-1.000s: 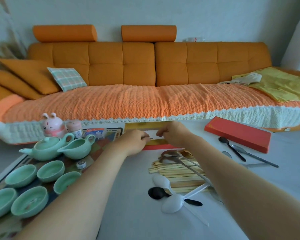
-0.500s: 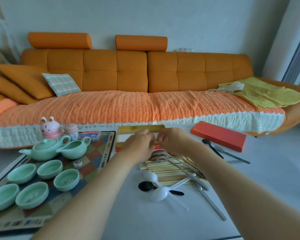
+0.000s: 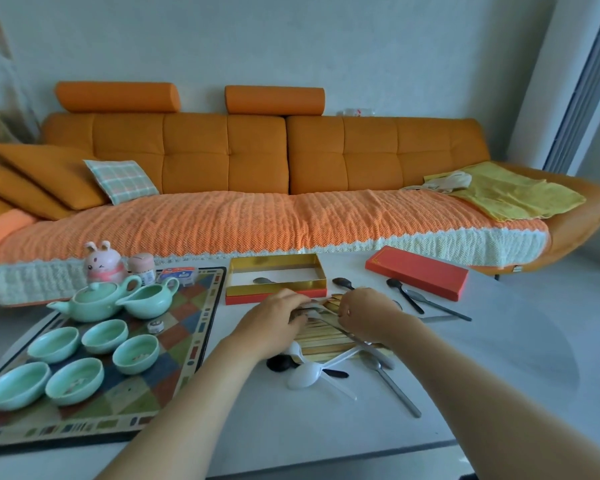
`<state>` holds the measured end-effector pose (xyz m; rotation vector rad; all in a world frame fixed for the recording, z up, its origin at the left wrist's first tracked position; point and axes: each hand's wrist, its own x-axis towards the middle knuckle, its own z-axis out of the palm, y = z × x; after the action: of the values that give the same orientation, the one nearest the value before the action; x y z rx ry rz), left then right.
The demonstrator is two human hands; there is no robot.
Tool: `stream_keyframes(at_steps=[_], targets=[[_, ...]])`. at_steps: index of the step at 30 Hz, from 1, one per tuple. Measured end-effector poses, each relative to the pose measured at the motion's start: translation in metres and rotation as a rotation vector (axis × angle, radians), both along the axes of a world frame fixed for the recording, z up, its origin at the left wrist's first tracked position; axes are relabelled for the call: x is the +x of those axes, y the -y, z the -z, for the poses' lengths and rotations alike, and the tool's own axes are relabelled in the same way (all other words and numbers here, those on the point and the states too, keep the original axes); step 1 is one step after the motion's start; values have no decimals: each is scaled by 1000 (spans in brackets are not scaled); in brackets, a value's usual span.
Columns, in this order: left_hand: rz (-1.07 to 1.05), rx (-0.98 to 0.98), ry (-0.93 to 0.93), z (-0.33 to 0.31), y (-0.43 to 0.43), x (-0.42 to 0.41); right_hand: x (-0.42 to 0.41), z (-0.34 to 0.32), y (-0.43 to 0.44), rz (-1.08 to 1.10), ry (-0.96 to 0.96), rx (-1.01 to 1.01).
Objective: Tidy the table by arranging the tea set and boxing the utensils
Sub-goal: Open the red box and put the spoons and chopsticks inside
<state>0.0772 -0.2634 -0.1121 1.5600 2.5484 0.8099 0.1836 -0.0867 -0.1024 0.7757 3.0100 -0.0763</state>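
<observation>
Utensils (image 3: 326, 346) lay in a loose heap at the middle of the table (image 3: 499, 375), with chopsticks (image 3: 321, 332) below and steel, white and black spoons crossed over them. The box (image 3: 278, 288) sat open at the far edge, just beyond the heap, with one spoon (image 3: 264, 280) in it. Its lid (image 3: 417, 277) lay apart toward the far right corner, and more spoons (image 3: 430, 304) lay between lid and heap. The left hand (image 3: 274, 315) had its fingers curled round the bowl end of a steel spoon (image 3: 347, 336) whose handle ran across the chopsticks. The right hand (image 3: 364, 311) was bent down on the far end of the heap with its fingertips tucked; whether it pinched anything could not be told. The teapot (image 3: 94, 301) and cups (image 3: 94, 341) stood on the mat (image 3: 201, 306) at the left side, close by the left forearm. Boxing looked barely begun. The likely trouble was the tangle: lifting the steel spoon while its handle lay locked among the others could drag chopsticks along and scatter them, perhaps toward the near edge. Grabbing several pieces at once might let one slip on the way to the box. The box looked light and shallow, so a hard drop could shove it toward the far edge, and a careless left elbow could knock the nearest cup.
</observation>
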Motion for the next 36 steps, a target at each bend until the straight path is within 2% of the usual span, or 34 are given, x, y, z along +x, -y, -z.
stream_keyframes(at_steps=[3,8,13,16,21,25,29,33,36], targets=[[-35,50,-24,-7,-2,-6,-3,1,-1,-17,-10,-14],[-59,150,-56,-13,0,-20,-3,-10,0,-43,-226,-163],[-87,202,-39,-18,3,-41,-14,-20,4,-157,-361,-301],[-123,265,-30,-18,4,-56,-31,-20,6,-189,-393,-312],[-239,309,-40,-18,5,-85,-71,-21,5,-241,-410,-150],[-347,222,-37,-4,10,-107,-106,-23,0,-145,-348,-223],[-426,94,80,7,17,-123,-134,-19,-3,-139,-243,-269],[-410,124,248,6,14,-129,-157,-8,0,-141,-151,-299],[-436,169,277,7,14,-137,-165,-5,1,-137,-152,-302]])
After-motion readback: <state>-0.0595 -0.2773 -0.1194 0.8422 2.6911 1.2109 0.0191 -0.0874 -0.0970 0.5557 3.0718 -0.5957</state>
